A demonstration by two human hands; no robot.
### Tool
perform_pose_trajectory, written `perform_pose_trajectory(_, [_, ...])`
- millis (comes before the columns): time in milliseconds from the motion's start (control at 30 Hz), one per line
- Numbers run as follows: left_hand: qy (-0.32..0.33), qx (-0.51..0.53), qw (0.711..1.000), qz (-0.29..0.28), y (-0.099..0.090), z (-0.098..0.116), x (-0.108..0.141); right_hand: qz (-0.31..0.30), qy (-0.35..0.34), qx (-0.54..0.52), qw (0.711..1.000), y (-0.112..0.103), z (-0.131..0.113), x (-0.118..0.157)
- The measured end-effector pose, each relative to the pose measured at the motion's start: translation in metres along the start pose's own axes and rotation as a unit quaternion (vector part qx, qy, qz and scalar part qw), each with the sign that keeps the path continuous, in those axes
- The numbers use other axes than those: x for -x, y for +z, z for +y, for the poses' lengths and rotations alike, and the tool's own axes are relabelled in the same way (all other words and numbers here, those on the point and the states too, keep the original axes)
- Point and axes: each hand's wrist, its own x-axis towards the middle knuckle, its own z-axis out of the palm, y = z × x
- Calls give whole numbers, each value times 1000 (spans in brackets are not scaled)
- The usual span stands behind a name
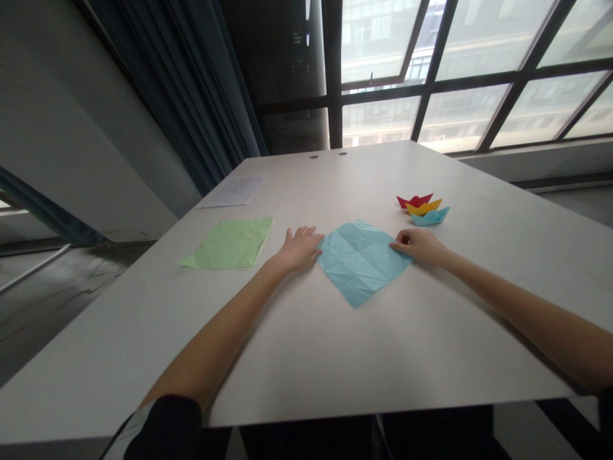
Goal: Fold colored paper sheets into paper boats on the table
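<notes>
A creased light blue sheet of paper [361, 262] lies on the table, turned so one corner points toward me. My left hand [302, 248] rests at its left corner with the fingers spread and stretched out. At the right corner, my right hand [416, 245] pinches the paper's edge between thumb and fingers. Just beyond that hand stand three small folded paper boats: a red boat [414, 200], a yellow boat [423, 207] and a blue boat [430, 217]. Left of my left hand lies a creased light green sheet of paper [230, 244].
The white table [306, 358] reaches away toward the windows [383, 115]. A printed white sheet [234, 191] lies near its far left edge. Two small round dark spots sit at the far edge. A blue curtain [191, 83] hangs behind on the left.
</notes>
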Motion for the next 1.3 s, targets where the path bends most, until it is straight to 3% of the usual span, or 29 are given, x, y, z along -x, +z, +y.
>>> perform_pose_trajectory(133, [69,12,997,-43,-12,38,13,-21,13,-5,1000,-4,-3,-2])
perform_pose_trajectory(233, [111,31,988,-102,-13,51,19,-62,11,-27,998,-8,-4,-4])
perform_pose_trajectory(433, [155,61,972,-164,-10,47,21,-58,28,-178,982,-5,-3,-8])
perform_pose_trajectory(633, [190,74,962,-180,-17,50,24,-40,12,-316,948,3,-3,-8])
perform_pose_trajectory(800, [181,77,964,-179,-16,51,24,14,14,-167,986,2,-5,-7])
perform_pose_trajectory(933, [184,74,965,-173,-14,50,24,51,0,-102,993,0,-11,-6])
perform_pose_trajectory(1133, [181,71,968,-161,-13,51,24,155,-138,-123,970,-17,-34,6])
perform_pose_trajectory(1300, [175,71,970,-153,-11,48,22,145,-298,-57,942,-25,-54,24])
